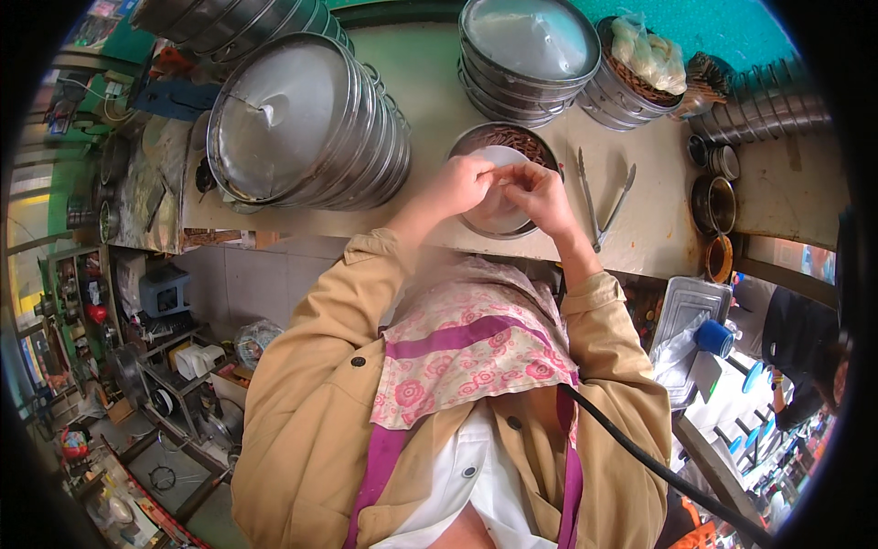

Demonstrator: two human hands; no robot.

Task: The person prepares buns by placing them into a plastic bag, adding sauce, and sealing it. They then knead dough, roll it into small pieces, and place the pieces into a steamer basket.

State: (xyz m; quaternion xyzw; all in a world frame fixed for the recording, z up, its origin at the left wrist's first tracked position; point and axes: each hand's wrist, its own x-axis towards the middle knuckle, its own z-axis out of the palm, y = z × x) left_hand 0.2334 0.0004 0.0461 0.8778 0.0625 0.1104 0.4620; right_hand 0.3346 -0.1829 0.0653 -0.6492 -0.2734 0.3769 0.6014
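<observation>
My left hand (468, 184) and my right hand (534, 193) meet fingertip to fingertip above a round metal steamer tray (461, 145). Their fingers are bent and pinched around something thin and pale, too small to name; it may be part of a whitish translucent round sheet or dish (495, 211) beneath them. Brown strips (525, 143) show in the tray behind the hands. Right of the tray, metal tongs (598, 230) lie spread on the worktop. The fingertips partly hide what lies between them.
A tall lidded steamer stack (295, 123) stands at left, another (531, 41) behind the tray. Beside that is a steamer (621, 110) bearing a plastic bag of pale food (648, 51). Metal bowls (713, 206) line the right side. A person in dark clothes (799, 343) is at far right.
</observation>
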